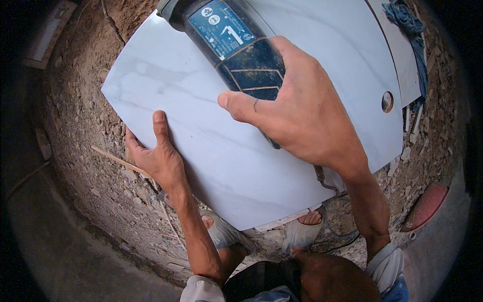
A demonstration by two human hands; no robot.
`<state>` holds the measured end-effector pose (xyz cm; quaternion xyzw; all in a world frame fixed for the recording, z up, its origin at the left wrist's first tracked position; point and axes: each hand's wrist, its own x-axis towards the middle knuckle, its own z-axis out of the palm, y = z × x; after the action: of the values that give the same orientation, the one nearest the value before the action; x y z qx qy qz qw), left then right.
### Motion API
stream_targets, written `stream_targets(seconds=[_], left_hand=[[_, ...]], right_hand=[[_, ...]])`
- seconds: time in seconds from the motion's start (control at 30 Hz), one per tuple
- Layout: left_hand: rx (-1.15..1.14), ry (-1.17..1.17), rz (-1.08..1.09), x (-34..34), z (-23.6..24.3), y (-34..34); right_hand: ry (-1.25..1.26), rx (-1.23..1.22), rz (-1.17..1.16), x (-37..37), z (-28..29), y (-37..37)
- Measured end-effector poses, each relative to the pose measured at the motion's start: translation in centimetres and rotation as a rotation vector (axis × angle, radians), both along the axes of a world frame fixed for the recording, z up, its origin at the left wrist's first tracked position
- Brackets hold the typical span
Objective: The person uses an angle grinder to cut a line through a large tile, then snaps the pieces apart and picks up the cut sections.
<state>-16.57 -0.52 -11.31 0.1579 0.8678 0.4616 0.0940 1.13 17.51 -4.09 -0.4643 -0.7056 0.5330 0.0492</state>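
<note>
My right hand (309, 108) is wrapped around the rear body of a dark blue angle grinder (221, 32), which lies over a large white marbled tile (211, 168). The grinder's head runs past the upper edge of the view, so its disc is hidden. Its power cord (324, 181) hangs down beneath my right wrist. At the tile's left edge my left hand (163, 161) grips it, thumb on the top face and fingers over the side. A thin dark line runs across the tile beyond the grinder. Near the right edge the tile has a round hole (387, 102).
Another pale tile (411, 83) shows at the right, with a blue cloth (402, 22) by it. Rubble and soil (95, 131) surround the tile. A wooden strip (118, 161) lies left, a reddish object (426, 206) right. My feet in plastic-like coverings (224, 231) stand at the near edge.
</note>
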Motion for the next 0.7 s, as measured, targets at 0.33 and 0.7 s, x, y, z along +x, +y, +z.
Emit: stream_targets(seconds=[0.33,0.7], left_hand=[[-0.074,0.064,0.002,-0.5,-0.3,-0.5],[-0.089,0.107,-0.006,-0.6,-0.7,-0.6]], right_hand=[[0.025,0.005,-0.016,0.5,0.3,-0.7],[0.029,-0.033,-0.022,1.5,0.7,-1.2]])
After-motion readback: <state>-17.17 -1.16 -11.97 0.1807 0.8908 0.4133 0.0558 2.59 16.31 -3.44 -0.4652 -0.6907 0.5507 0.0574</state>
